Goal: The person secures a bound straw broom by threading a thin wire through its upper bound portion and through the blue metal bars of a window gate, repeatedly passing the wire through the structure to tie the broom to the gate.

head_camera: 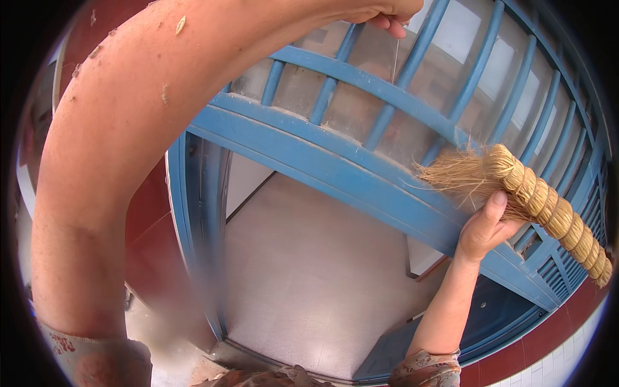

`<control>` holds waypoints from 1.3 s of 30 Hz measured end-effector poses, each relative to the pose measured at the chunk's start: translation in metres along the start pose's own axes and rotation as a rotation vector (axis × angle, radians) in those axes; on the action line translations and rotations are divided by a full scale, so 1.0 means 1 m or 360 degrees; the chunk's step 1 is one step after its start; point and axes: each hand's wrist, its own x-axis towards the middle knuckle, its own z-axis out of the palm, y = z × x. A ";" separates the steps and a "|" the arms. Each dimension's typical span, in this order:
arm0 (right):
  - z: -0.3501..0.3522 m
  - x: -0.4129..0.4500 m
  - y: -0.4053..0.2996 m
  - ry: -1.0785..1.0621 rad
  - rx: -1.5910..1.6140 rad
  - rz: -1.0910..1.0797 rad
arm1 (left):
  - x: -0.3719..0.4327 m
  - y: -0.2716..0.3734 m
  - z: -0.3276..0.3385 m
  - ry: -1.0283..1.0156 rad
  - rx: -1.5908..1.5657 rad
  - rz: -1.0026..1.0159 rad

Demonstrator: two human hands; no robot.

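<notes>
My right hand (488,225) is closed around the bristle end of a short straw hand broom (551,208), whose bound handle slants down to the right. The broom's loose bristles (454,176) lie over the lower rail of a blue metal window grille (367,82). Raised at the top edge, my left hand (387,19) has its fingers curled near the grille bars, partly cut off by the frame. A thin wire or cord (396,60) hangs just below its fingertips; whether the hand grips it cannot be made out.
Dusty glass (348,106) lies behind the bars. Below the grille, a blue door frame (309,155) surrounds an opening onto a pale floor (309,271). A dark blue door panel (498,309) is at lower right. Dark red wall tiles (150,232) flank the doorway.
</notes>
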 end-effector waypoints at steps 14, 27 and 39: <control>0.006 -0.002 -0.002 0.0054 -0.0035 -0.0003 | -0.012 -0.004 0.001 -0.0161 -0.0052 -0.0027; 0.006 -0.002 -0.002 0.0117 -0.0063 -0.0007 | -0.009 -0.001 -0.009 -0.0169 0.0008 0.0144; 0.004 -0.003 -0.001 0.0040 -0.0111 0.0017 | -0.006 -0.001 -0.005 -0.0427 0.0331 0.0089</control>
